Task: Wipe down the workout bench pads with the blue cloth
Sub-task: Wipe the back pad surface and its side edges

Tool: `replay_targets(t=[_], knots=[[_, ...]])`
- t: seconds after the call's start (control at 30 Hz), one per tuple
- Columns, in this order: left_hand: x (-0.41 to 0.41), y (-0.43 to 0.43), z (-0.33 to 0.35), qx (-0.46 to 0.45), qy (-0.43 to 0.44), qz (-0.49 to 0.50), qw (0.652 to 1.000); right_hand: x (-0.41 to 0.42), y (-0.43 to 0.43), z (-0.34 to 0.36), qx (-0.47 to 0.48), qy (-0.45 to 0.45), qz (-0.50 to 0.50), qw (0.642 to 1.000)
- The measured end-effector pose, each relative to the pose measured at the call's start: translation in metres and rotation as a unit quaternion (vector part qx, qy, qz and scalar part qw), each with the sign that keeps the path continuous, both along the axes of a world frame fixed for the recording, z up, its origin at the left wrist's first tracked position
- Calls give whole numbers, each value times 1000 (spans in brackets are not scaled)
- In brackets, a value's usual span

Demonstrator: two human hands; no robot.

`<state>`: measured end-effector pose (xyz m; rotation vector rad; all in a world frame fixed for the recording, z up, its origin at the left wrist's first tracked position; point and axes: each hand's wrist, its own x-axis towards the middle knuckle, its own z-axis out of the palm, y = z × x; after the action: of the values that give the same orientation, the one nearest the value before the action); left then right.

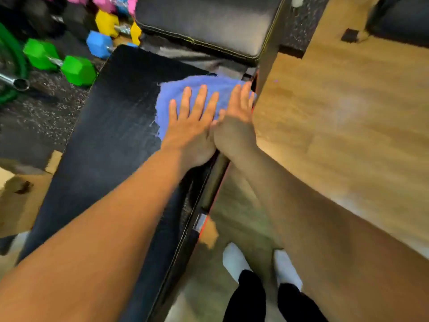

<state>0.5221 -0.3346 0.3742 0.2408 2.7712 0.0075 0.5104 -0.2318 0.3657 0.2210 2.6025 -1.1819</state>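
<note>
The blue cloth [185,86] lies spread on the far right corner of the long black bench pad [111,126]. My left hand [192,122] presses flat on the cloth with its fingers apart. My right hand [236,119] rests beside it, touching it, with fingers together on the cloth's right edge at the side of the pad. Both hands cover the near part of the cloth. A second black pad [209,22] with light stitching stands beyond a gap behind the cloth.
Coloured dumbbells lie on the speckled rubber mat at the far left: green [60,62], blue [99,44], yellow [109,24]. A steel bar end [18,83] points in from the left. Wooden floor [348,117] runs along the right. My white-socked feet [236,261] stand beside the bench.
</note>
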Motion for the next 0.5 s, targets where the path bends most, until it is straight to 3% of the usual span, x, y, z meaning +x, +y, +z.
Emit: replay_targets(t=[0.13, 0.3, 0.5], knots=[[-44, 12, -7, -15, -6, -51, 999, -36, 20, 3, -48, -112, -31, 992], [-39, 8, -6, 8, 10, -64, 998, -18, 11, -4, -186, -80, -152, 967], [4, -17, -7, 73, 48, -104, 991, 21, -14, -11, -203, -20, -196, 959]])
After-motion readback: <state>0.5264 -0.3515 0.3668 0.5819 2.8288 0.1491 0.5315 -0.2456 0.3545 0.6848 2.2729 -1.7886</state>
